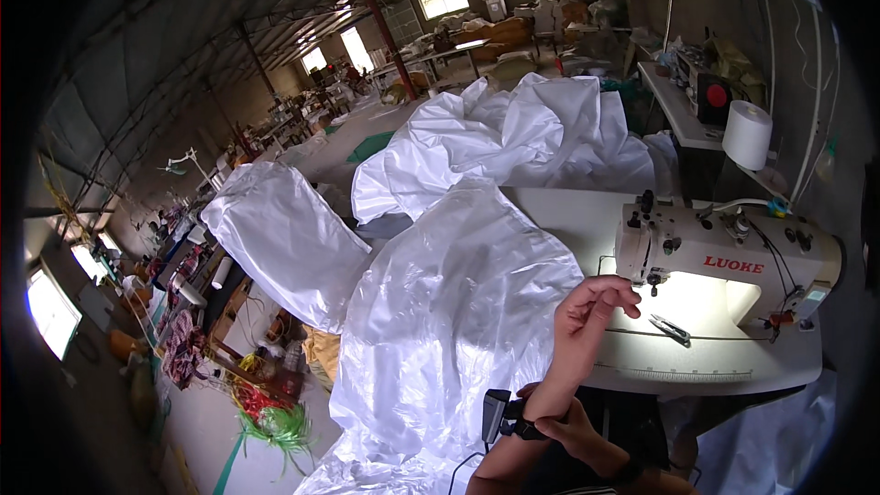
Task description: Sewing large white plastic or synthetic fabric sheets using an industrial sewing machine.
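Note:
My left hand is raised in front of the sewing machine, its fingers bent and drawn together near the needle area, with nothing visible in them. Around my left wrist sits a black strap with a small box-shaped device. My right hand wraps round that wrist at the strap, thumb on the near side; some of its fingers are hidden behind the wrist. Thread snips lie on the machine bed, right of my left hand. White plastic sheeting drapes over the table and down to the left.
More white sheeting is heaped behind the table, and a white bundle leans at the left. A white thread cone stands beyond the machine. Green and red strings lie low on the left. A ruler scale runs along the table's front edge.

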`<action>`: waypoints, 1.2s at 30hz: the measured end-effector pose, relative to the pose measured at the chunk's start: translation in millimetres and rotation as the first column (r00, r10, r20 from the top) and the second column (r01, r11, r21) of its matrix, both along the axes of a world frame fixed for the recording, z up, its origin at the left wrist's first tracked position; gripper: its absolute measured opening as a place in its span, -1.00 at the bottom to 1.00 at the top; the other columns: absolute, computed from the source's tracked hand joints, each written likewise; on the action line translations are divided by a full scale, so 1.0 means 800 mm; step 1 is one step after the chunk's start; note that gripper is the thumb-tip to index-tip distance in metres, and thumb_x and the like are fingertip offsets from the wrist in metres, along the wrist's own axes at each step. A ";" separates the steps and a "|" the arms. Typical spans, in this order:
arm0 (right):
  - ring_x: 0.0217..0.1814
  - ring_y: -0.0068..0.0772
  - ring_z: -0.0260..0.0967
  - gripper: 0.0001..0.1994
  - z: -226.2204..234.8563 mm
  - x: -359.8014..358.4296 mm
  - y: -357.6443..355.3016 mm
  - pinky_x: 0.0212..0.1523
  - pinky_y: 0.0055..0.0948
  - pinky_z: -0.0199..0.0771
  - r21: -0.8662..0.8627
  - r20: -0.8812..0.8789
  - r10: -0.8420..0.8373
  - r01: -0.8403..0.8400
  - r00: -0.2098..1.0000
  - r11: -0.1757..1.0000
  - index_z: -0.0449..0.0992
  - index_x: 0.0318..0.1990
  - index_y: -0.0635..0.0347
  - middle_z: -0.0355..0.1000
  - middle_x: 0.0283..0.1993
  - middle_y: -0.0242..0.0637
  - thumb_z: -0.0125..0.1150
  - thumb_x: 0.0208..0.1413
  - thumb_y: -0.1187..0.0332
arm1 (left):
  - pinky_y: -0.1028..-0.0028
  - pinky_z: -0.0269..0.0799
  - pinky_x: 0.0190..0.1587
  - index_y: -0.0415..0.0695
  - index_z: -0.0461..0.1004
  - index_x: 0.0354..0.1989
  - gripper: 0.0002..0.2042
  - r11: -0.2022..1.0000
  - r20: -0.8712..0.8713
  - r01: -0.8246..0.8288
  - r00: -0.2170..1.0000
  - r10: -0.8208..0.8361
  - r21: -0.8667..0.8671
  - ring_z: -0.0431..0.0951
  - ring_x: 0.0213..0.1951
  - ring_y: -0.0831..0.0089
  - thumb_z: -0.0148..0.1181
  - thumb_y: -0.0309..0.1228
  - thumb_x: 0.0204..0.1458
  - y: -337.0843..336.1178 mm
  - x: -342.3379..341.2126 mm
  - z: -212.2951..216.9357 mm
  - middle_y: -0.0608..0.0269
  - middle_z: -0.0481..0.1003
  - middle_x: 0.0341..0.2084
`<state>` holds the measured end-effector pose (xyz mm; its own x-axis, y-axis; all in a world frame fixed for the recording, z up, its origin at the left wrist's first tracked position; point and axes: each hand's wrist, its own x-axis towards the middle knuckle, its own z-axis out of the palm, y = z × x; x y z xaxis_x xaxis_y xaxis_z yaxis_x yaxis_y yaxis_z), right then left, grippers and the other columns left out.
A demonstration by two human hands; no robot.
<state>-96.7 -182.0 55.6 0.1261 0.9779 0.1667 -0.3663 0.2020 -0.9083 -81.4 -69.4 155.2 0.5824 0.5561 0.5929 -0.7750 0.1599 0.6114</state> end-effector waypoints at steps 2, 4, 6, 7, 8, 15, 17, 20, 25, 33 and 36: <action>0.16 -0.44 0.40 -0.33 -0.010 -0.001 -0.002 0.21 -0.41 0.34 -0.023 -0.061 0.038 -0.040 0.997 0.999 0.41 0.17 0.37 0.48 0.11 -0.24 0.46 0.08 0.03 | 0.38 0.52 -0.06 -0.27 0.50 0.01 -0.82 0.944 -0.107 -0.222 0.961 0.254 0.244 0.61 -0.20 0.41 0.08 -0.51 0.31 -0.002 -0.004 0.002 0.16 0.58 -0.24; 0.16 -0.47 0.39 -0.33 -0.023 -0.001 -0.004 0.20 -0.43 0.34 -0.044 -0.098 0.070 -0.075 0.993 0.996 0.40 0.19 0.36 0.47 0.11 -0.28 0.45 0.09 0.02 | 0.36 0.55 -0.13 -0.27 0.52 -0.01 -0.83 0.798 -0.145 -0.382 0.857 0.494 0.466 0.62 -0.25 0.43 0.09 -0.57 0.27 -0.002 -0.007 0.006 0.16 0.59 -0.28; 0.16 -0.50 0.37 -0.32 -0.035 0.002 -0.006 0.19 -0.45 0.34 -0.044 -0.125 0.084 -0.090 0.989 0.995 0.38 0.20 0.35 0.46 0.11 -0.31 0.45 0.09 0.03 | 0.36 0.57 -0.18 -0.27 0.53 -0.02 -0.81 0.552 -0.027 -0.487 0.733 0.680 0.677 0.62 -0.28 0.44 0.11 -0.61 0.22 -0.001 -0.008 0.009 0.17 0.60 -0.32; 0.16 -0.52 0.37 -0.32 -0.041 0.004 -0.007 0.19 -0.46 0.33 -0.077 -0.131 0.098 -0.108 0.987 0.991 0.37 0.21 0.34 0.46 0.10 -0.33 0.45 0.09 0.03 | 0.38 0.57 -0.21 -0.28 0.53 -0.02 -0.80 0.392 0.084 -0.520 0.675 0.733 0.759 0.63 -0.29 0.44 0.13 -0.63 0.20 0.000 -0.008 0.011 0.17 0.60 -0.33; 0.15 -0.53 0.37 -0.31 -0.046 0.006 -0.007 0.19 -0.46 0.33 -0.088 -0.139 0.104 -0.117 0.985 0.989 0.37 0.22 0.34 0.46 0.09 -0.34 0.46 0.08 0.04 | 0.40 0.56 -0.23 -0.28 0.54 -0.03 -0.78 0.245 0.175 -0.534 0.618 0.767 0.809 0.63 -0.30 0.44 0.14 -0.64 0.17 0.000 -0.006 0.011 0.17 0.60 -0.35; 0.16 -0.56 0.36 -0.30 -0.052 0.009 -0.015 0.20 -0.47 0.33 -0.053 -0.196 0.133 -0.145 0.972 0.988 0.34 0.24 0.31 0.44 0.10 -0.36 0.48 0.05 0.08 | 0.39 0.56 -0.18 -0.28 0.51 -0.01 -0.81 0.828 -0.116 -0.340 0.895 0.430 0.446 0.60 -0.36 0.45 0.10 -0.56 0.25 -0.012 0.008 0.000 0.18 0.56 -0.39; 0.16 -0.56 0.35 -0.30 -0.047 0.005 -0.020 0.21 -0.47 0.33 -0.123 -0.183 0.137 -0.162 0.973 0.979 0.34 0.24 0.31 0.44 0.10 -0.35 0.48 0.06 0.08 | 0.40 0.55 -0.15 -0.26 0.49 0.00 -0.82 0.983 -0.116 -0.162 0.978 0.172 0.088 0.57 -0.41 0.47 0.05 -0.50 0.32 -0.013 0.008 -0.005 0.21 0.55 -0.40; 0.16 -0.54 0.36 -0.30 -0.043 -0.001 -0.022 0.21 -0.45 0.33 -0.138 -0.148 0.110 -0.130 0.983 0.982 0.34 0.24 0.31 0.44 0.09 -0.33 0.46 0.07 0.07 | 0.46 0.52 -0.13 -0.23 0.48 0.00 -0.80 0.975 0.057 0.120 0.992 -0.111 -0.185 0.50 -0.46 0.55 -0.02 -0.42 0.38 -0.007 0.009 -0.009 0.24 0.53 -0.40; 0.15 -0.47 0.37 -0.28 -0.046 0.000 -0.013 0.20 -0.42 0.35 -0.122 -0.104 0.103 -0.116 0.989 0.986 0.33 0.24 0.33 0.44 0.10 -0.29 0.46 0.06 0.04 | 0.44 0.54 -0.18 -0.23 0.48 0.03 -0.80 0.966 -0.197 -0.117 0.967 0.164 0.230 0.51 -0.46 0.52 0.03 -0.56 0.29 -0.001 0.013 -0.012 0.26 0.50 -0.46; 0.22 -0.46 0.32 -0.19 -0.062 -0.003 -0.017 0.22 -0.40 0.32 -0.045 -0.265 0.138 -0.155 0.954 0.987 0.27 0.27 0.35 0.36 0.17 -0.27 0.46 0.05 -0.06 | 0.38 0.50 -0.39 -0.24 0.52 -0.05 -0.72 0.632 -0.055 -0.306 0.873 0.485 0.712 0.54 -0.45 0.27 0.12 -0.65 0.03 -0.011 0.017 -0.023 0.16 0.50 -0.49; 0.26 -0.46 0.31 -0.15 -0.062 -0.007 -0.018 0.27 -0.38 0.28 -0.079 -0.218 0.160 -0.181 0.963 0.980 0.22 0.31 0.37 0.34 0.21 -0.25 0.44 0.06 -0.07 | 0.38 0.46 -0.43 -0.22 0.53 -0.05 -0.71 0.992 -0.198 0.026 0.980 -0.001 0.120 0.53 -0.51 0.29 0.12 -0.67 0.04 -0.016 0.021 -0.027 0.15 0.52 -0.49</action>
